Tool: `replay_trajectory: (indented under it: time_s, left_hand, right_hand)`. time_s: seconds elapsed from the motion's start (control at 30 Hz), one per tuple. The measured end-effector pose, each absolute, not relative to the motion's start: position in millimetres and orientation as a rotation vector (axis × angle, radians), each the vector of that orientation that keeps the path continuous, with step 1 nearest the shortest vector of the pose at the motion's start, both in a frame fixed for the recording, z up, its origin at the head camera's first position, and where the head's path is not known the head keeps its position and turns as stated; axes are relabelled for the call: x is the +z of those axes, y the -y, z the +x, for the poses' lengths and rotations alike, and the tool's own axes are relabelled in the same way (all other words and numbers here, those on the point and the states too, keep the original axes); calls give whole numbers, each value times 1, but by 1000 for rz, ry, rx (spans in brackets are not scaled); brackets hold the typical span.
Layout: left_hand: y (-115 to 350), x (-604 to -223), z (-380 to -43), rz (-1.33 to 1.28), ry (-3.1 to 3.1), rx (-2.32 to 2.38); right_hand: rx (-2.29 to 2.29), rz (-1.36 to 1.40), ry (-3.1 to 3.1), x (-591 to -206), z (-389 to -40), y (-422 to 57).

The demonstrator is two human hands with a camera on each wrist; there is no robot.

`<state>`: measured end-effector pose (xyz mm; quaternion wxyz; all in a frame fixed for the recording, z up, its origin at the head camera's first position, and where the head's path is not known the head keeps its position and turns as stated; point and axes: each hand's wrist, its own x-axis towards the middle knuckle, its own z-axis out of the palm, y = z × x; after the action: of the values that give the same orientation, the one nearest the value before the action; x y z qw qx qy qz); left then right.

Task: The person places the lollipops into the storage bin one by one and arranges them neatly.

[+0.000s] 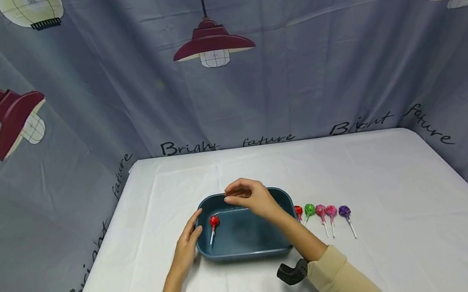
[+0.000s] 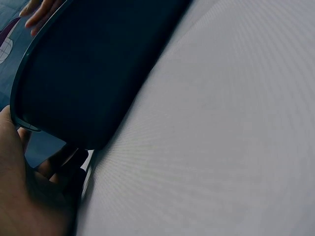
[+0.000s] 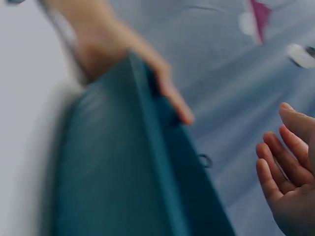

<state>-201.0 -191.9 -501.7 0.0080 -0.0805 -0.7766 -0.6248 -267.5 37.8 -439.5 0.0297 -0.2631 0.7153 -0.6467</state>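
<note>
A deep teal rectangular tray (image 1: pixel 251 254) sits on the white table. My left hand (image 1: pixel 187 248) holds its left end, with fingers and thumb at the rim and outer wall. Inside the tray, near that end, lies a red lollipop (image 1: pixel 214 221) with its white stick toward me. My right hand (image 1: pixel 257 200) is raised over the tray's far side, its fingers loosely bent and nothing between them. The right wrist view also shows the right hand (image 3: pixel 293 167) holding nothing, beside the tray (image 3: pixel 108 162).
Right of the tray, lollipops lie in a row: a red lollipop (image 1: pixel 298 210) partly behind the tray edge, a green lollipop (image 1: pixel 310 209), two pink ones and a purple lollipop (image 1: pixel 344 211). A grey-blue printed curtain (image 1: pixel 227 101) hangs behind the white-covered table (image 1: pixel 392 243).
</note>
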Motion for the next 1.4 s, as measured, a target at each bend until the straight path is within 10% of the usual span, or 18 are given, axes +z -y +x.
replay_trajectory:
  time_s: [0.47,0.9,1.4]
  left_hand:
    - [191,-501,-200,-237,2432,-1959]
    - [191,-499,-201,-233,2428,-1962]
    - [192,-498,-201,-237,2440,-1963]
  right_hand:
    - [-2316,-408,-2207,-429,-269,-145]
    - [-2463,-344,-2162,-526,-296,-289]
    - [-1612,-174,-2606,-505,-238,-302]
